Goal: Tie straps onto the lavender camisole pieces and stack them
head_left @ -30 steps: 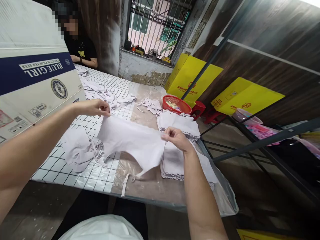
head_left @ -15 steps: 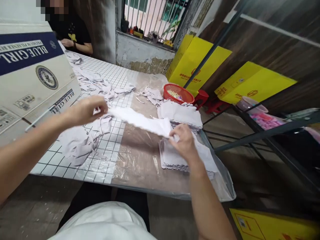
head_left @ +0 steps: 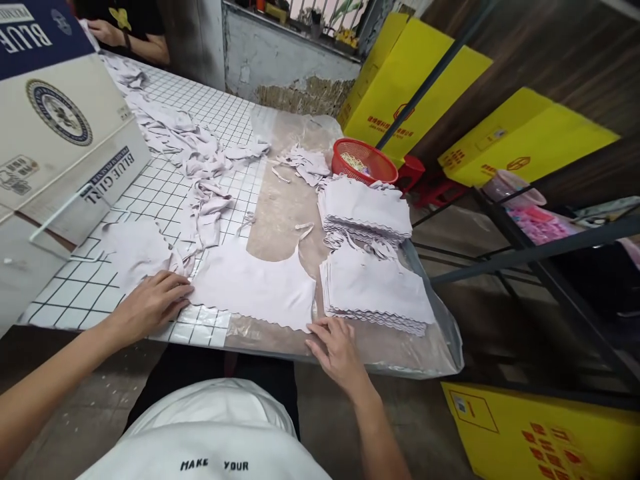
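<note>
A pale lilac camisole top [head_left: 250, 283] with thin straps and a scalloped hem lies spread on the table near its front edge. My left hand [head_left: 153, 303] rests palm down at the top's left end, fingers stretched out over the cloth. At the lower right corner is my right hand [head_left: 333, 340], fingertips touching the hem and thumb held apart. Just right of it sits a stack of similar tops [head_left: 375, 283], with another stack [head_left: 367, 207] behind. A loose pale piece [head_left: 137, 250] lies beyond my left hand.
A large Blue Girl carton [head_left: 60, 127] stands on the left. More crumpled tops [head_left: 170, 130] trail across the gridded tabletop [head_left: 200, 87]. A red basket [head_left: 363, 160] sits behind the stacks. Metal shelving [head_left: 540, 257] and yellow boxes [head_left: 415, 80] are on the right. Another person's hand [head_left: 105, 32] shows far left.
The top, stretched in the air between my two hands before, now lies flat on the table. Both hands have come down and nearer to me, and the view has tilted downward.
</note>
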{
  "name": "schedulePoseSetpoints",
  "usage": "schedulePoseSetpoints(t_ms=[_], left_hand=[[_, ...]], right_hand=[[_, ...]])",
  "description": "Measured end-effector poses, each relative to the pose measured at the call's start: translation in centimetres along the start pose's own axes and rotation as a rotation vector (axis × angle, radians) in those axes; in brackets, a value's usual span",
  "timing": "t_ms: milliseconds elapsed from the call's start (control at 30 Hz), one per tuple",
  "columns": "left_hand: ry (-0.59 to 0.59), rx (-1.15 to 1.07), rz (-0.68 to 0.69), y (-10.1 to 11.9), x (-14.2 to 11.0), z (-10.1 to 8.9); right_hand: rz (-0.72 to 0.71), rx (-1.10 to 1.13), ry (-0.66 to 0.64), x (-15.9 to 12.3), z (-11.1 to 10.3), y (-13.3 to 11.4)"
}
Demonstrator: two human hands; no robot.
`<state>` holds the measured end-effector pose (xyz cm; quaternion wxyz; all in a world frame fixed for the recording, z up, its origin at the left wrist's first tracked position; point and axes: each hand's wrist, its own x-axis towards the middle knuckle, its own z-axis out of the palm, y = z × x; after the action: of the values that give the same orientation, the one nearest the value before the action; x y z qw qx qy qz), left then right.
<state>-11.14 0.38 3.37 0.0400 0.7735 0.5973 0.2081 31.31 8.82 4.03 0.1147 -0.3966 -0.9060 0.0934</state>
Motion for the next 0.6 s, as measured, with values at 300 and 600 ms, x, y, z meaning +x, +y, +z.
schedulePoseSetpoints(t_ms=[300, 600], left_hand=[[-0.025, 0.153, -0.087, 2.0, 3.9, 3.1], [-0.018, 0.097, -0.097, 3.8, 8.0, 6.1]], right_hand=[[0.115, -0.063, 0.089, 3.8, 3.6, -0.6], [0.216, 0.137, 0.159, 8.9, -0.3, -0.2]])
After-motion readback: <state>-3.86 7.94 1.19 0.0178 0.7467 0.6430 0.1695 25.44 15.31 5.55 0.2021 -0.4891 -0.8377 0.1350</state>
